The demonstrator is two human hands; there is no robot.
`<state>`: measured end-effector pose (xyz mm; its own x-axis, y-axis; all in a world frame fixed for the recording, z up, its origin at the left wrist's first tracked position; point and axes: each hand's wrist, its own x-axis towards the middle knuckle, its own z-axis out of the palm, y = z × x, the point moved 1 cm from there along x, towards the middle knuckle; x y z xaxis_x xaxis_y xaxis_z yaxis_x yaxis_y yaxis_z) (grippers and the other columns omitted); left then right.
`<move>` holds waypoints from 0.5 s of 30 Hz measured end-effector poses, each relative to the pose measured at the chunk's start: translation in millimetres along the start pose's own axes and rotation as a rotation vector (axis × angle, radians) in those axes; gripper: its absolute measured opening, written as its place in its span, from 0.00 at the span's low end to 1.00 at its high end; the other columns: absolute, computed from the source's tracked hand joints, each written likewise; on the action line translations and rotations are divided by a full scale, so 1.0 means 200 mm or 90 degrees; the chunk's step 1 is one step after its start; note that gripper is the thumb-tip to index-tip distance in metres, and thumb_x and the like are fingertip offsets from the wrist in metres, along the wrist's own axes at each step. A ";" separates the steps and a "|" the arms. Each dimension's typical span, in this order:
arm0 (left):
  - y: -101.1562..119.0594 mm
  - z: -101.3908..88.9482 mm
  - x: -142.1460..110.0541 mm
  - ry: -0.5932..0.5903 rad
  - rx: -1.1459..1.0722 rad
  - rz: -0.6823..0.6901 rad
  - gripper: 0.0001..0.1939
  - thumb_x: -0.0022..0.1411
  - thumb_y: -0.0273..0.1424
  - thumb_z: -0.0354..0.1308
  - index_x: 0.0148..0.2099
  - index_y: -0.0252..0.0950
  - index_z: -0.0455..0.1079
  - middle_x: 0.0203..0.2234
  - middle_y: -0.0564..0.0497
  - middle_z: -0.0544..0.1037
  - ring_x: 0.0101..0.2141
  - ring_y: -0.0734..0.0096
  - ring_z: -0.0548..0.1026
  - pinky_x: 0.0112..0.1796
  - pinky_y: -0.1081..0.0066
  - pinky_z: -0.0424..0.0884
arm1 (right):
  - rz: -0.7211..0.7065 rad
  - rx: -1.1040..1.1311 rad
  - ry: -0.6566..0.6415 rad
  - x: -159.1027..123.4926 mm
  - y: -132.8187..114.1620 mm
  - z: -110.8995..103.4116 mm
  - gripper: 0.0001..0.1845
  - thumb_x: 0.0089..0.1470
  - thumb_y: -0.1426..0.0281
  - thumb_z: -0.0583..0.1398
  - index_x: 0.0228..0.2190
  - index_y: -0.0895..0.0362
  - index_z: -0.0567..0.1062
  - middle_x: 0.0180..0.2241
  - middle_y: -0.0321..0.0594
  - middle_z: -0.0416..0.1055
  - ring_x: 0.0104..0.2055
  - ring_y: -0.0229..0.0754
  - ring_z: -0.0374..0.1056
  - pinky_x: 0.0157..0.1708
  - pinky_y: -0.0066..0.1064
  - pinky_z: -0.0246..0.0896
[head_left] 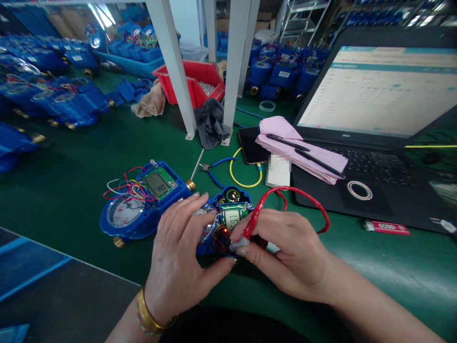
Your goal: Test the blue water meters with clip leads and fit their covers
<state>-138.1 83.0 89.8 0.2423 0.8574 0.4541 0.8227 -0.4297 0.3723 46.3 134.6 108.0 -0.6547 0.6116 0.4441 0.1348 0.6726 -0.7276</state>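
Note:
A blue water meter with its electronics open lies on the green table in front of me. Its small display shows digits and a red light glows on the board. My left hand is wrapped round the meter's left side, steadying it. My right hand pinches a red clip on a red wire and presses it against the meter's board. A second open blue meter with coloured wires lies just to the left, untouched.
An open laptop sits at the right with pink papers, pens and a tape roll on it. A phone, blue-handled cutters, a yellow cable, a red bin, white posts and several blue meters fill the back.

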 end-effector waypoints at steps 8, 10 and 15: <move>0.00 0.00 0.01 0.000 -0.003 0.001 0.20 0.58 0.37 0.61 0.48 0.30 0.65 0.53 0.36 0.69 0.56 0.50 0.64 0.56 0.50 0.58 | 0.008 -0.019 0.002 0.00 0.00 0.00 0.03 0.57 0.79 0.57 0.33 0.61 0.71 0.29 0.38 0.72 0.31 0.37 0.68 0.31 0.27 0.61; 0.00 0.00 0.00 0.002 -0.002 0.001 0.21 0.58 0.37 0.61 0.49 0.30 0.65 0.53 0.36 0.69 0.56 0.50 0.64 0.56 0.50 0.58 | 0.009 -0.022 0.004 0.00 0.00 0.00 0.03 0.57 0.79 0.57 0.33 0.61 0.71 0.29 0.38 0.72 0.31 0.37 0.68 0.32 0.27 0.61; 0.00 0.00 0.00 0.003 -0.003 -0.003 0.21 0.58 0.37 0.61 0.49 0.31 0.65 0.53 0.36 0.68 0.56 0.49 0.64 0.56 0.49 0.59 | 0.006 -0.026 0.006 -0.01 0.00 0.00 0.04 0.58 0.78 0.57 0.34 0.60 0.71 0.30 0.38 0.73 0.32 0.37 0.69 0.32 0.27 0.62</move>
<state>-138.2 83.6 89.8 0.2365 0.8581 0.4558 0.8216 -0.4271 0.3777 47.1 134.0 106.7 -0.6459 0.6223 0.4422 0.1712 0.6825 -0.7106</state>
